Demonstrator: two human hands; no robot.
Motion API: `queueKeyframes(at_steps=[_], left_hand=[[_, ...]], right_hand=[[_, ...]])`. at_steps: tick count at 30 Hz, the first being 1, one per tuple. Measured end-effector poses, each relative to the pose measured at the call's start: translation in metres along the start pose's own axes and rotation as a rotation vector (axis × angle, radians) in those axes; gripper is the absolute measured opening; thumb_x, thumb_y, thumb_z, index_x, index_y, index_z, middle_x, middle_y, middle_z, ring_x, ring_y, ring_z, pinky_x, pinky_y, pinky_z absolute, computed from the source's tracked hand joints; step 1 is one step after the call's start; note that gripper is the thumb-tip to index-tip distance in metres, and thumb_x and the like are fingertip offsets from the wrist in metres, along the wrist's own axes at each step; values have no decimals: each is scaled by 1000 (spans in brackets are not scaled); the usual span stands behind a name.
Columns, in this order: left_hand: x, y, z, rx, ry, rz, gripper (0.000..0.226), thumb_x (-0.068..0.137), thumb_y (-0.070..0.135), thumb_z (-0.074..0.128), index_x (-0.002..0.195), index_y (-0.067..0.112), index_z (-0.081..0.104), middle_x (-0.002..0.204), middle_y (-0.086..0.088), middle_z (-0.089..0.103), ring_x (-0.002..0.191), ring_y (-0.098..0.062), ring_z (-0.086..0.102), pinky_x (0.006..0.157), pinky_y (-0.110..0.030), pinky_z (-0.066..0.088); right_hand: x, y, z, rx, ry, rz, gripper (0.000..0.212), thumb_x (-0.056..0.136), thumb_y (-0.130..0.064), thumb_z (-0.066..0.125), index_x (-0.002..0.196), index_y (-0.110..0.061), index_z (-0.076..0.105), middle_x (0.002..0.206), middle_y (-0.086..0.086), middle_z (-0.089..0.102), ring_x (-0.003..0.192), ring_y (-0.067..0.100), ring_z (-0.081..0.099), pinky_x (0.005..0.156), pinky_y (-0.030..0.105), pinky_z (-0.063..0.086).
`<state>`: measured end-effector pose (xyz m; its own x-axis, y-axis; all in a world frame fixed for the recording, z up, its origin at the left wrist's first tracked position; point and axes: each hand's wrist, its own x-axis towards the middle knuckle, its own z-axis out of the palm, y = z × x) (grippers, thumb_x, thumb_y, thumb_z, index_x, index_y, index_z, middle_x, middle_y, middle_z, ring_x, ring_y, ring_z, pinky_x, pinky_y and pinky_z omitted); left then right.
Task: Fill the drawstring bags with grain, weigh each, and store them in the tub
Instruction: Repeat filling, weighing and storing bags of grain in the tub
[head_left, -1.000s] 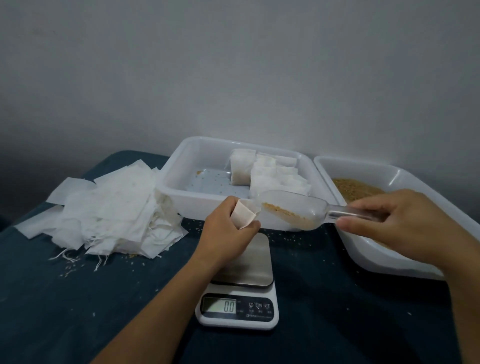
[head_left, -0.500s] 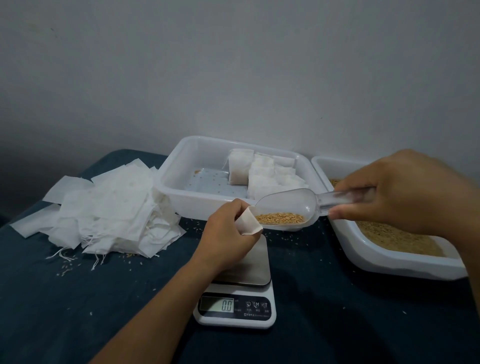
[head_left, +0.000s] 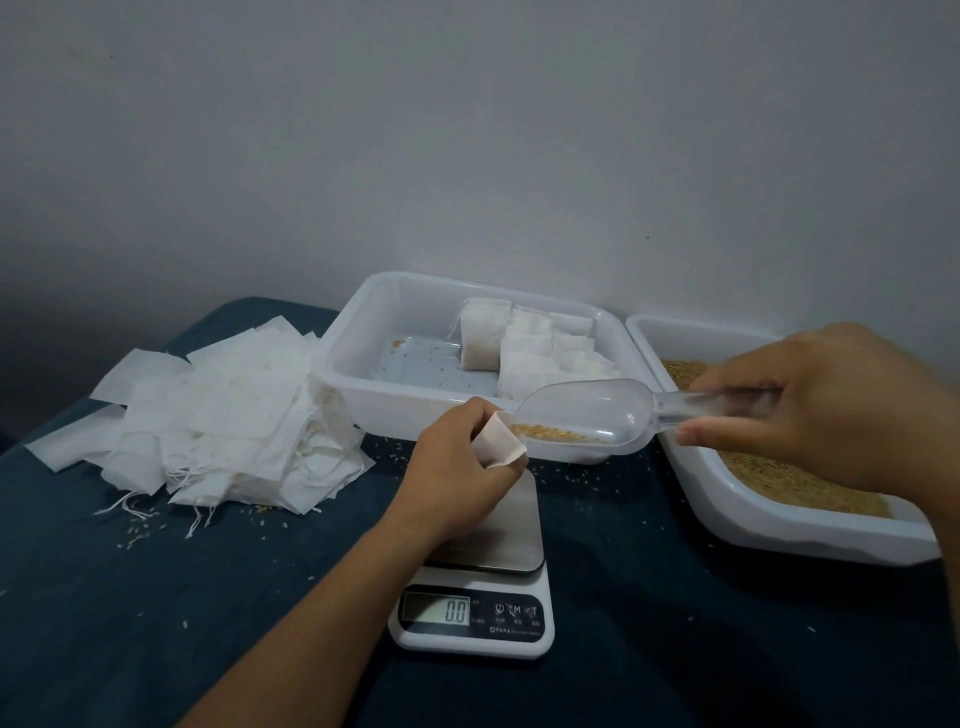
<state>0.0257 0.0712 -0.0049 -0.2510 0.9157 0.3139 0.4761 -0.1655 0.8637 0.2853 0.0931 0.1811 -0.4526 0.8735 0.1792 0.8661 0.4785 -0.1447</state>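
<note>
Head view: two hands are meeting over one scale, scoop tip at the mouth of one small bag.

Dark blue table (head_left: 156, 623) is carrying two white plastic tubs: the storage tub (head_left: 395, 410), which is holding a cluster of filled drawstring bags (head_left: 524, 348) too overlapped to count, and beside it on the right the grain tub (head_left: 779, 530) with loose grain (head_left: 795, 483). One heap of empty bags (head_left: 218, 415) is lying left of the storage tub. One digital scale (head_left: 472, 618) is reading 0.0, its platform partly hidden. Right hand (head_left: 826, 410) is gripping the handle of one clear scoop (head_left: 587, 410), fingers curled round it, with some grain lying along its lower side. Left hand (head_left: 457, 467) is pinching one small white drawstring bag (head_left: 498, 447) above the scale, its mouth touching the scoop tip.
</note>
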Motion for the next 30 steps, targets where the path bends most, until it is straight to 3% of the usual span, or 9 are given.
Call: queueKeyframes(at_steps=[3,8,11,14,17,20,23,27,30], left_hand=[[1,1,-2,-38,-2,-41,23,86,31,82,92,33,59,89,12,65,79,3,59,62,-9,45],[3,4,-3,-167,18,-121,22,83,31,83,95,24,66,83,6,69,67,-2,60,58,-16,48],[2,8,-5,-308,-7,-151,24,80,29,85,97,23,69,86,3,72,71,-3,62,65,-20,52],[1,13,-8,-543,-151,-221,40,69,39,83,106,26,73,81,6,70,72,-7,61,65,-23,50],[1,14,-11,-828,-380,-298,42,68,37,82,109,29,77,88,7,63,74,-7,56,63,-22,45],[-1,11,-13,-962,-552,-311,44,71,36,87,112,25,77,98,1,63,81,-9,58,62,-22,43],[-4,9,-13,-1041,-642,-332,46,70,39,93,108,18,76,95,-2,64,81,-11,59,56,-20,44],[-7,10,-10,-1039,-688,-368,47,73,37,93,109,15,71,92,-4,63,79,-13,60,54,-20,45],[-9,14,-8,-989,-704,-342,49,76,39,89,117,16,73,104,-8,65,92,-16,63,64,-24,48]], right_hand=[[-5,10,13,182,22,22,34,59,-77,72,85,-56,77,72,-22,72,71,-1,65,64,30,49],[-13,31,51,429,0,95,31,65,-72,74,90,-53,78,69,-11,71,61,7,62,65,34,49],[-10,33,80,610,54,145,31,66,-71,74,88,-49,79,68,-14,71,57,1,61,61,31,45],[3,22,112,774,141,193,39,65,-73,75,90,-43,77,79,-13,76,68,5,70,66,36,55],[22,2,137,846,128,139,45,67,-76,79,87,-36,71,73,-14,70,61,-1,63,62,31,49],[34,-17,155,1011,-25,15,42,73,-65,84,98,-34,72,97,-9,77,90,4,73,82,39,61],[36,-27,168,1170,-82,-59,37,86,-35,86,118,-22,73,115,-5,78,111,14,73,98,43,61],[36,-31,176,1240,-42,-111,34,89,-24,84,107,-1,67,98,18,75,89,40,75,81,59,63],[32,-30,176,1333,33,-130,38,88,-27,83,95,1,58,79,17,69,64,40,68,57,54,61]])
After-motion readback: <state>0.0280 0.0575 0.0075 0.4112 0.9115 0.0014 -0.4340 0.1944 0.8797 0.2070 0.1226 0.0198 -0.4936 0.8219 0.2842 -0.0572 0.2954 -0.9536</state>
